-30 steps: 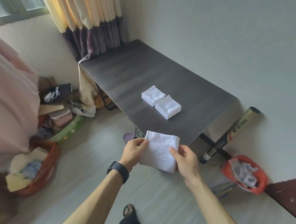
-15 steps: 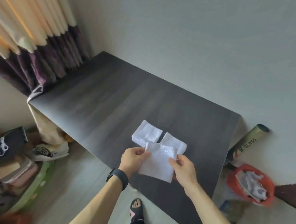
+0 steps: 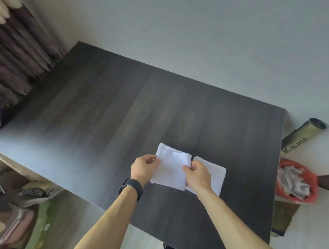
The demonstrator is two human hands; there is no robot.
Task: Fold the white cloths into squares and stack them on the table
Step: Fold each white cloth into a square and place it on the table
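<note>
I hold a folded white cloth (image 3: 171,171) over the dark table (image 3: 105,124). My left hand (image 3: 144,167) pinches its left edge and my right hand (image 3: 198,174) pinches its right edge. Beneath it lies a folded stack, of which only the top-left corner (image 3: 161,148) shows. A second folded white stack (image 3: 215,173) lies on the table just to the right, partly hidden by my right hand. I cannot tell whether the held cloth touches the stack under it.
An orange basket (image 3: 310,177) with grey-white cloths sits on the floor right of the table, beside a cardboard tube (image 3: 303,136) leaning on the wall. Dark curtains (image 3: 14,63) hang at the left. Bags and clutter (image 3: 17,211) fill the floor at lower left.
I have stepped up to the table. The held cloth has moved from off the table's near edge to over the left folded stack, still pinched by both hands.
</note>
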